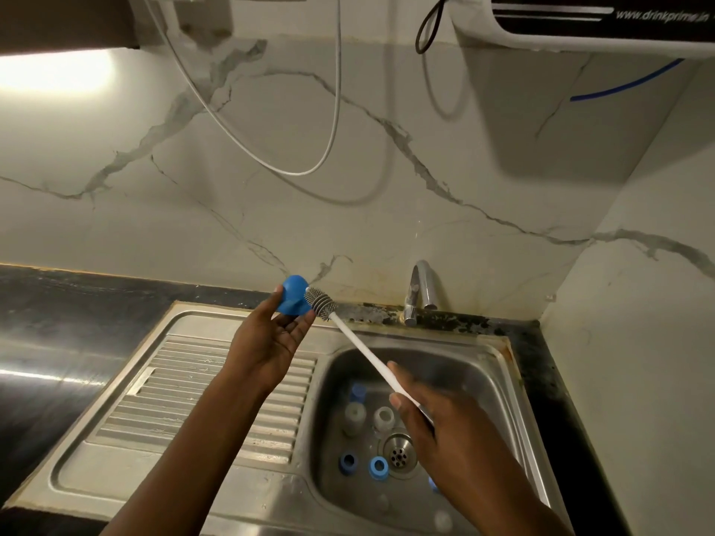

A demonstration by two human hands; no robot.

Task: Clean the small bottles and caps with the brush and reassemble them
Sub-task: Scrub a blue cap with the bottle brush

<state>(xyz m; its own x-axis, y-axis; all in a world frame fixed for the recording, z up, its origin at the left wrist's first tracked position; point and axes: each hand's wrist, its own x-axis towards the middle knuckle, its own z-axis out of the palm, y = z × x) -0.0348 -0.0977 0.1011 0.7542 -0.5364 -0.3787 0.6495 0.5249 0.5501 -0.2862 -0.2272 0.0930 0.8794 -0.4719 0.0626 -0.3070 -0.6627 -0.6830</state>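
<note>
Above the sink, our left hand pinches the blue cap lightly at the fingertips. Our right hand, blurred, seems curled round the bottle brush. Hard scrubbing could knock the cap loose.

Down in the steel sink basin: two clear bottles just behind the drain, a blue cap behind those, two blue ring caps just left of the drain.

Left grip pinching, right grip clenched
</note>
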